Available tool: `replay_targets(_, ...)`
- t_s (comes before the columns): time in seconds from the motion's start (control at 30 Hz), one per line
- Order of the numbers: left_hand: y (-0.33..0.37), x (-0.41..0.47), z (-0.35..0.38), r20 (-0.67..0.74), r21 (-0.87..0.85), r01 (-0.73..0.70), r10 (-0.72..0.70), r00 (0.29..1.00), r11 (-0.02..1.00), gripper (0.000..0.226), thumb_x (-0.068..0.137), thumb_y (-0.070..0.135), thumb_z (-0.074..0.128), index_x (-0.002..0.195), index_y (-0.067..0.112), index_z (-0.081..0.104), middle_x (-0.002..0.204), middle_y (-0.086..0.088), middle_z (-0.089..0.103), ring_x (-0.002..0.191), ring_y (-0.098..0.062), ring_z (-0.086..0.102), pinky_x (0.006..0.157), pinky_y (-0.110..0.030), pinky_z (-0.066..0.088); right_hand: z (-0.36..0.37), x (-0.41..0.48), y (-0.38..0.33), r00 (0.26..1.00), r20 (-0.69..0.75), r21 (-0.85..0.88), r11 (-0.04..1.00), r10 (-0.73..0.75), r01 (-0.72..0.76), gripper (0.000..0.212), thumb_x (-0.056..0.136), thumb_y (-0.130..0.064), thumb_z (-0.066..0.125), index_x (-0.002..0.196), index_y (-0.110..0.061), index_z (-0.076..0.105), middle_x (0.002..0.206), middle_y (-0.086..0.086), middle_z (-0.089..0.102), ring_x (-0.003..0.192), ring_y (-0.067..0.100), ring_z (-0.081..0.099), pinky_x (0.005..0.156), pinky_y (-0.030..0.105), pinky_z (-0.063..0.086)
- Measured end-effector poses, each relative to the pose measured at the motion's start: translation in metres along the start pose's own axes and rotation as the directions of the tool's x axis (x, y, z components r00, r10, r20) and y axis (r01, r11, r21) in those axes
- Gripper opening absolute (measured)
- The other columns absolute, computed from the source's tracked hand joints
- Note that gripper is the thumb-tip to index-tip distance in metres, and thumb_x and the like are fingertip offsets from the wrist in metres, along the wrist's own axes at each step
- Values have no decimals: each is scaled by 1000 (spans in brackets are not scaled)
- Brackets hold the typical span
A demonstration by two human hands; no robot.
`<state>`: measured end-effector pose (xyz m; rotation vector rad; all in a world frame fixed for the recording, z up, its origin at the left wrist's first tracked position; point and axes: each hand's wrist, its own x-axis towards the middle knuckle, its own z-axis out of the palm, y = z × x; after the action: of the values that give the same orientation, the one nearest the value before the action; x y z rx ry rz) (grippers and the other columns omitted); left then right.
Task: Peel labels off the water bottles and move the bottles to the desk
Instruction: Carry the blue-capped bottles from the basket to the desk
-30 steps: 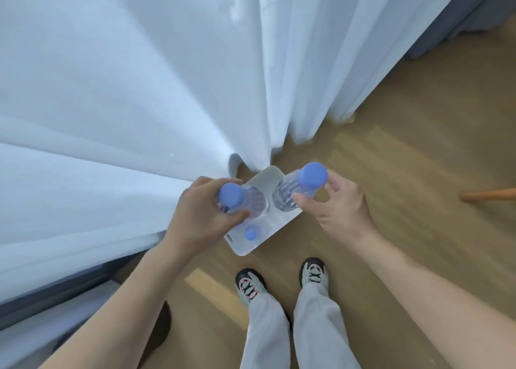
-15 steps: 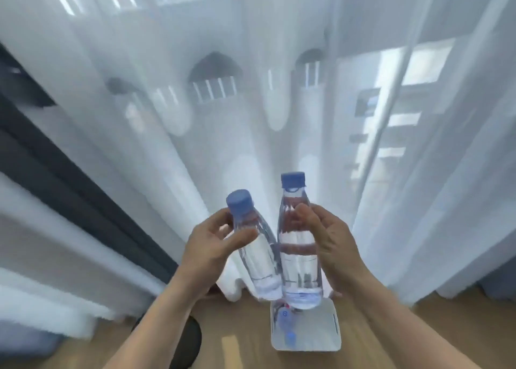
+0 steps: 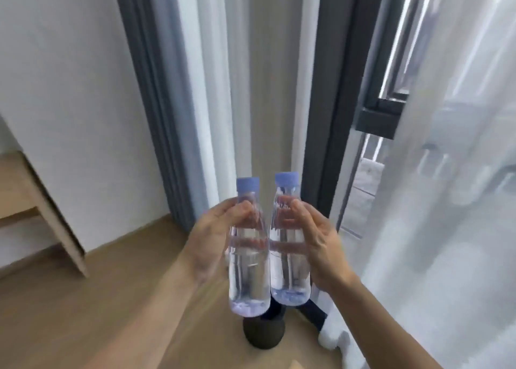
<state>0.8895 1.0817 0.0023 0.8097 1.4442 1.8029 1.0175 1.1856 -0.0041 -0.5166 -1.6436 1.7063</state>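
clear glossy plastic bottles (image 3: 248,260), matt blue caps (image 3: 248,184), smooth wood floor (image 3: 83,313), sheer curtain (image 3: 460,201)

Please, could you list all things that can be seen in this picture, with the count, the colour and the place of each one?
water bottles: 2, clear with blue caps, upright side by side in the middle, left bottle, right bottle
curtain: 1, grey, left of the window frame
sheer curtain: 1, white, right side
window frame: 1, dark grey, behind the bottles
wall: 1, white, left
wooden furniture: 1, light wood, far left
floor: 1, light wood, bottom
round object: 1, black, on the floor below the bottles
left hand: 1, holds the left bottle
right hand: 1, holds the right bottle
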Motion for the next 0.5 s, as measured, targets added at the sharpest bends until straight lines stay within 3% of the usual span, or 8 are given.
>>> replay_targets(0.1,28,-38,-95,-161,21,-46,49,986,999,30,74,30,66,93,7,73,91,-15,67,87,-33,63,76,-57,55,105,2,8,989,149,50,998,20,-27,30,90,-31,49,98,-11,69,81,9,67,73,11,68,59,35,59)
replay_targets(0.17,46,-71,-157,-259,52,-81,92,961,995,34,77,32,61,96,6,73,94,-16,71,90,-34,64,77,-56,54,179,-6,11,968,249,78,995,33,-55,32,87,-37,51,98,-14,71,87,18,68,77,17,69,60,37,59)
replay_targets(0.27,73,-116,-240,-398,96,-117,145,906,989,32,85,33,55,94,10,75,97,-18,73,91,-33,66,87,-57,48,287,-21,17,934,353,118,988,52,-100,34,84,-41,51,98,-19,72,89,16,70,77,17,70,60,38,58)
replay_targets(0.4,105,-169,-331,-590,105,-161,192,784,981,27,85,29,56,82,12,77,83,-7,75,81,-22,68,91,-51,46,408,-36,24,873,481,150,973,82,-174,34,93,-37,45,95,-17,73,80,8,72,70,17,71,54,32,56)
replay_targets(0.5,120,-204,-394,-711,121,-171,205,672,978,26,82,30,57,84,14,78,87,-4,76,94,-26,66,100,-56,43,485,-44,29,791,605,141,964,95,-224,39,94,-37,43,93,-11,72,79,10,73,68,18,71,56,35,57)
